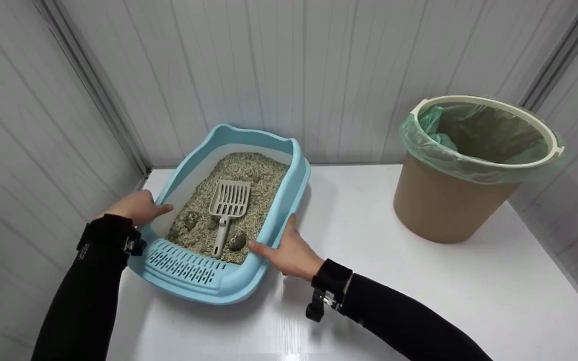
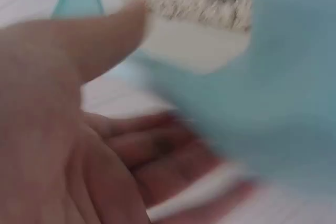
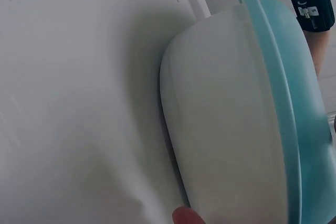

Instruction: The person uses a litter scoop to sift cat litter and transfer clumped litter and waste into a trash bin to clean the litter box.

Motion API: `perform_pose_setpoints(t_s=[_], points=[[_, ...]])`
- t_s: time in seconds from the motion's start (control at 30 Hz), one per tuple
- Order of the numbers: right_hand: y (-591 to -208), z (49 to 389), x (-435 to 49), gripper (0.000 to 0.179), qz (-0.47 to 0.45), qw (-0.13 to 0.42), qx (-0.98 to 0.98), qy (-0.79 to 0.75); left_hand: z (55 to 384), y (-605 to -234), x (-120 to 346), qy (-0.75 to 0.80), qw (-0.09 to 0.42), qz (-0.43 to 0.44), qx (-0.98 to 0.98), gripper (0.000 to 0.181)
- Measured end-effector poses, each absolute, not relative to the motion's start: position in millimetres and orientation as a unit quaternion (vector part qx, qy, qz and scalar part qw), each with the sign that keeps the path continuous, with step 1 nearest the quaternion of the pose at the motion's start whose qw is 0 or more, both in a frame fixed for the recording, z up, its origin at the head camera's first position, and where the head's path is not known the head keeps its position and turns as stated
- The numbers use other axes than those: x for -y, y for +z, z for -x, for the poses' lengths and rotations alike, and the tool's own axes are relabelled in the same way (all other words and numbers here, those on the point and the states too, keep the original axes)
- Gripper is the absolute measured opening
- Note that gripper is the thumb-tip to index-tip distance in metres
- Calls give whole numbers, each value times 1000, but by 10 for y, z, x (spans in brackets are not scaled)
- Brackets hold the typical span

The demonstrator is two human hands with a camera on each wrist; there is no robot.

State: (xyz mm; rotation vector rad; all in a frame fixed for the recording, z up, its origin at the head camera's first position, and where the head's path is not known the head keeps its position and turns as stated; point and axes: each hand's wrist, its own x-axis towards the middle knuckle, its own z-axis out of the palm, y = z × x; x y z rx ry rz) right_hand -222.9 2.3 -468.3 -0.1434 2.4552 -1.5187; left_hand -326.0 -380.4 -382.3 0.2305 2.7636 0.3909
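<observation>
Both hands on the job here, one each side of the blue tray [image 1: 294, 188]! It sits in the L part of the tabletop [image 1: 359, 235], rear end close to the back edge nr the back L corner, slotted front end angled toward the near side. Base is right at table level; can't tell if it's fully down.

LH [image 1: 136, 208] at the tray's L rim: thumb [image 2: 115, 32] stretched out over the rim, fingers [image 2: 152, 145] spread fairly straight along the outside. Close-up's blurry, can't tell how firmly they touch. RH [image 1: 294, 253] pinches the R rim nr the front, thumb on top, fingers down the outer wall; one fingertip [image 3: 188, 216] shows low by the tray's white base.

Inside, litter [image 1: 254, 170] fills the tray behind the front slots, and there's the grey scoop [image 1: 225, 219] lying flat on it, slotted head toward the back, handle toward the front. A dark clump [image 1: 237, 241] lies just R of the handle, nr the RH thumb; a few more L of the scoop.

Over on the R, well apart: brown bin [image 1: 449, 200], upright nr the tabletop's back R corner, green bag [image 1: 434, 153] folded over its rim w/ a cream ring [image 1: 469, 99] on top.
</observation>
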Motion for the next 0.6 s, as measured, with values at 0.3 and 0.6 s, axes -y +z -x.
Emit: perform_pose_setpoints(t_s=[0.3, 0.6], points=[[-4693, 2232, 198, 152, 1, 142, -818, -558, 3516, -4015, 3981, 171, 176, -114, -963, 43], [-4730, 2266, 143, 146, -22, 129, -798, -589, 3505, -3970, 4015, 184, 224, -165, -943, 46]])
